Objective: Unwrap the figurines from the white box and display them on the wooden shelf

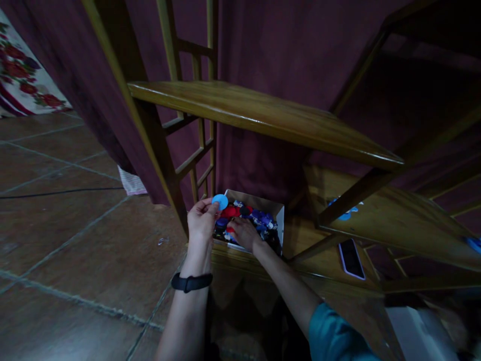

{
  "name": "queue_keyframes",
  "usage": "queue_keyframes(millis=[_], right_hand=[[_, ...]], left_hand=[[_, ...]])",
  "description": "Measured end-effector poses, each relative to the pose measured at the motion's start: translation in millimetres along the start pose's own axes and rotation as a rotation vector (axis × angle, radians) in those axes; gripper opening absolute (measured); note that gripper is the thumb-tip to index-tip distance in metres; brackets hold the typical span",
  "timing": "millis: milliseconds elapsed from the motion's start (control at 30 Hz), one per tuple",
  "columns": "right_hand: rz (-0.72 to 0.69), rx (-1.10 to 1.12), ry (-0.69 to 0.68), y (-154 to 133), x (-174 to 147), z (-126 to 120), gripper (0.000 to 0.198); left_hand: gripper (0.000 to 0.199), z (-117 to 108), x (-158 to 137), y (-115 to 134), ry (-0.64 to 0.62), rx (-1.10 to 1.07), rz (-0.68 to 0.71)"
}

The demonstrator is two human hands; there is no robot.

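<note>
A round light-blue disc (220,201) is pinched between the thumb and fingers of my left hand (202,219), held up at the left edge of an open cardboard box (280,223). Small flat pieces (263,218) in purple, red, black and white fill the box in a jumbled pile. My right hand (245,233) reaches over the front of the box with its fingers stretched out onto the pile. Its fingertips touch the pieces beside a red piece (230,229); they are partly buried, and I see nothing gripped in them.
The box sits on a low wooden shelf (296,235), under a higher wooden shelf (263,113). To the right lie a phone (351,258) and, on another board, some blue pieces (343,215). A maroon curtain (263,165) hangs behind; a dark cable (63,193) crosses the tiled floor.
</note>
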State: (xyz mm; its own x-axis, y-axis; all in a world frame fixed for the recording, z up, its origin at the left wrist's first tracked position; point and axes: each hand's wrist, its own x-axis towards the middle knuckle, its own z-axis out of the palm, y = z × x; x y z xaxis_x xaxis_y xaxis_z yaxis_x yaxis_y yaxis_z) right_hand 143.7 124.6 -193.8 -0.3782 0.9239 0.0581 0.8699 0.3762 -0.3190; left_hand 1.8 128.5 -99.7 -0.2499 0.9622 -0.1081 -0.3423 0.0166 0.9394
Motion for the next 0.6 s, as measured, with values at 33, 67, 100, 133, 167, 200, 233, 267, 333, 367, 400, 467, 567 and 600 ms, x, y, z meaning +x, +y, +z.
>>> queue_keyframes(millis=[33,67,100,133,167,200,233,267,333,367,400,467,567,600], right_hand=[[0.048,-0.019,0.017,3.8,-1.1,-3.4,0.025],[0.088,-0.038,0.034,7.9,-3.1,-8.0,0.026],[0.124,-0.056,0.059,11.5,-5.7,-13.1,0.028],[0.157,-0.076,0.091,14.3,-8.5,-18.1,0.03],[0.185,-0.095,0.126,15.7,-10.9,-22.4,0.033],[0.206,-0.109,0.156,15.6,-12.8,-25.5,0.035],[0.212,-0.112,0.175,14.1,-13.8,-26.9,0.036],[0.199,-0.104,0.176,11.4,-13.6,-26.7,0.035],[0.104,-0.064,0.107,4.1,-10.4,-21.6,0.03],[0.038,-0.044,0.053,0.5,-7.7,-17.3,0.028],[-0.024,-0.03,-0.004,-2.7,-4.7,-12.5,0.026],[-0.098,-0.017,-0.091,-6.7,0.8,-3.1,0.026],[-0.088,-0.024,-0.121,-8.1,5.7,5.4,0.034],[-0.075,-0.032,-0.119,-8.3,6.3,5.9,0.035]], left_hand=[[0.03,-0.6,0.3,0.6,0.004,-0.003,0.0],[0.03,-1.1,0.6,1.1,0.008,-0.008,0.0],[0.03,-1.4,0.8,1.6,0.013,-0.014,-0.001],[0.03,-1.5,1.0,2.0,0.016,-0.019,-0.003],[0.03,-1.4,1.1,2.1,0.018,-0.023,-0.007],[0.03,-1.2,1.1,2.0,0.019,-0.026,-0.009],[0.031,-0.9,1.1,1.8,0.018,-0.027,-0.01],[0.031,-0.6,1.1,1.4,0.018,-0.027,-0.011],[0.032,0.0,0.8,0.7,0.016,-0.031,-0.009],[0.033,0.1,0.6,0.4,0.014,-0.034,-0.008],[0.033,0.1,0.3,0.4,0.011,-0.035,-0.008],[0.033,-0.3,0.0,0.7,0.002,-0.035,-0.01],[0.033,-0.8,-0.2,2.1,-0.006,-0.023,-0.018],[0.033,-0.8,-0.1,2.6,-0.006,-0.017,-0.02]])
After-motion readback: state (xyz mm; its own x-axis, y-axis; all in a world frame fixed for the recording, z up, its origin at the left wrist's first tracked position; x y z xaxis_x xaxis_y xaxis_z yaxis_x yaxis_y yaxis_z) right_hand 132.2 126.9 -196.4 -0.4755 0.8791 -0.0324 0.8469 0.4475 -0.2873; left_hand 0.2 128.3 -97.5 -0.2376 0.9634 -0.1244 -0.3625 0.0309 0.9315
